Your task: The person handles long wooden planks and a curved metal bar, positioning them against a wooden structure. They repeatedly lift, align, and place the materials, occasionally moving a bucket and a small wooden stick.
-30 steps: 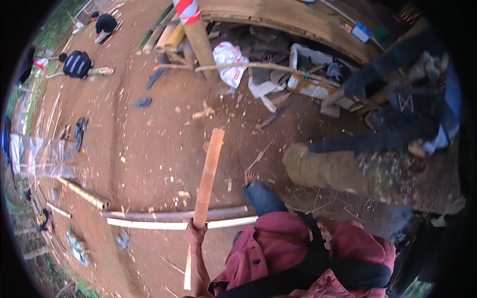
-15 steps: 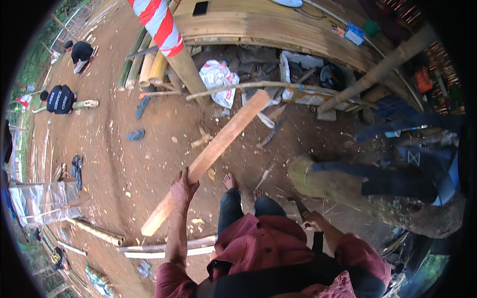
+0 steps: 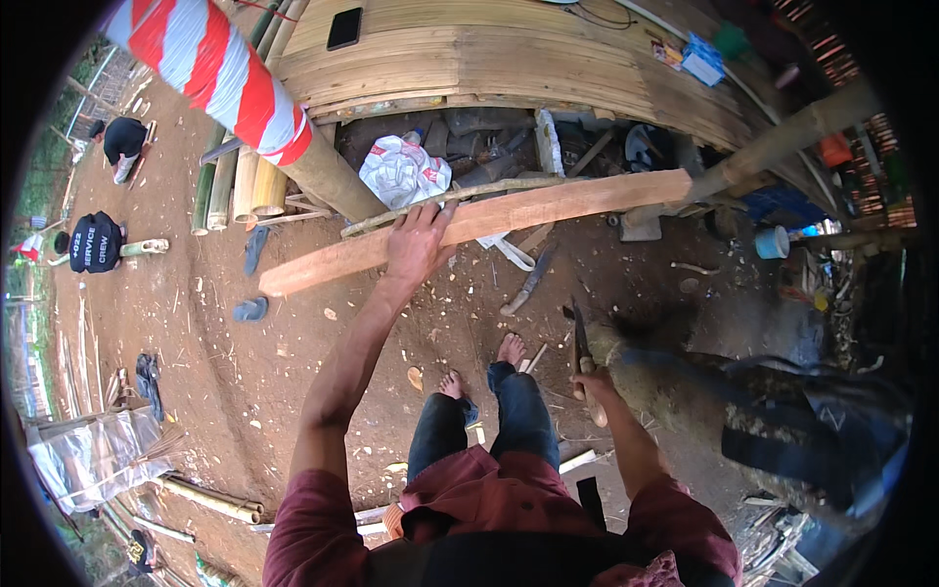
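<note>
My left hand (image 3: 418, 245) grips a long pale wooden plank (image 3: 548, 207) near its middle and holds it almost level across the view, its right end near a slanted bamboo post (image 3: 782, 137). My right hand (image 3: 592, 380) is closed on the handle of a dark-bladed chopping knife (image 3: 581, 338), blade pointing up, beside a thick log (image 3: 685, 382). My bare feet (image 3: 479, 367) stand on brown dirt below the plank.
A red-and-white striped pole (image 3: 225, 83) leans at upper left beside bamboo stalks (image 3: 235, 186). A raised bamboo platform (image 3: 509, 54) spans the top, with a white bag (image 3: 403, 171) below. Two people (image 3: 98, 240) crouch at far left. Plastic sheet (image 3: 93, 455) lies lower left.
The plank has swung from upright in front of me to nearly level and risen toward the platform. My left arm has stretched out with it. The knife hand has come into view.
</note>
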The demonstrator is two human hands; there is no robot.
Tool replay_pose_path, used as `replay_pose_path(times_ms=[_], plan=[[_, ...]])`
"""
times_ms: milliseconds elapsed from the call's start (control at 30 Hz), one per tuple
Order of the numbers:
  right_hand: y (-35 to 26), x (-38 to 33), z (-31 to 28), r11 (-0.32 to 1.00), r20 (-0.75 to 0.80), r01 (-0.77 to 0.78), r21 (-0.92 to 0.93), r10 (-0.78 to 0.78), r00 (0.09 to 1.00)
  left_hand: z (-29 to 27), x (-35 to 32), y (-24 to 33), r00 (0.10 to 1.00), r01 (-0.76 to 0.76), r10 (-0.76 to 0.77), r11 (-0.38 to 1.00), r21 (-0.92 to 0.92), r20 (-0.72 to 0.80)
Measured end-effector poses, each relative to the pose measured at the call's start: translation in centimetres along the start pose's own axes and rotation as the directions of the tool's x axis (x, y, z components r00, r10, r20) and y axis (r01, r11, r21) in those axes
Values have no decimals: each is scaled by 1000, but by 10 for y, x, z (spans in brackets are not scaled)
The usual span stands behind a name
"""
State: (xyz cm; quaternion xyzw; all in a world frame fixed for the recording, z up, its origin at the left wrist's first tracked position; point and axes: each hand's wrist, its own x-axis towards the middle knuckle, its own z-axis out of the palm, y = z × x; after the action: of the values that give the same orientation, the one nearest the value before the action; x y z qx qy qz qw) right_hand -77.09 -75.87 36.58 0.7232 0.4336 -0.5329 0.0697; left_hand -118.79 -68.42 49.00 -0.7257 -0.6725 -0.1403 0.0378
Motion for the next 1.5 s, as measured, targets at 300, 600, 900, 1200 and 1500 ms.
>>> replay_pose_path(times_ms=[300, 600, 900, 1200, 1500], plan=[[28, 209, 17, 993, -207, -78, 84, 94, 974, 66, 94, -19, 994, -96, 99, 994, 50, -48], [91, 386, 37, 985, -548, 166, 48, -113, 829, 124, 113, -93, 984, -92, 104, 992, 91, -146], [-24, 485, 64, 799, -433, 519, -305, -602, 672, 164, 107, -135, 919, -142, 240, 942, 303, -314], [-186, 429, 88, 58, -188, 847, -528, -981, -50, 188, 125, -147, 865, -160, 308, 918, 364, -396], [-268, 213, 75, -520, -201, 422, -742, -428, -881, 192, 119, -152, 864, -129, 298, 910, 394, -406]])
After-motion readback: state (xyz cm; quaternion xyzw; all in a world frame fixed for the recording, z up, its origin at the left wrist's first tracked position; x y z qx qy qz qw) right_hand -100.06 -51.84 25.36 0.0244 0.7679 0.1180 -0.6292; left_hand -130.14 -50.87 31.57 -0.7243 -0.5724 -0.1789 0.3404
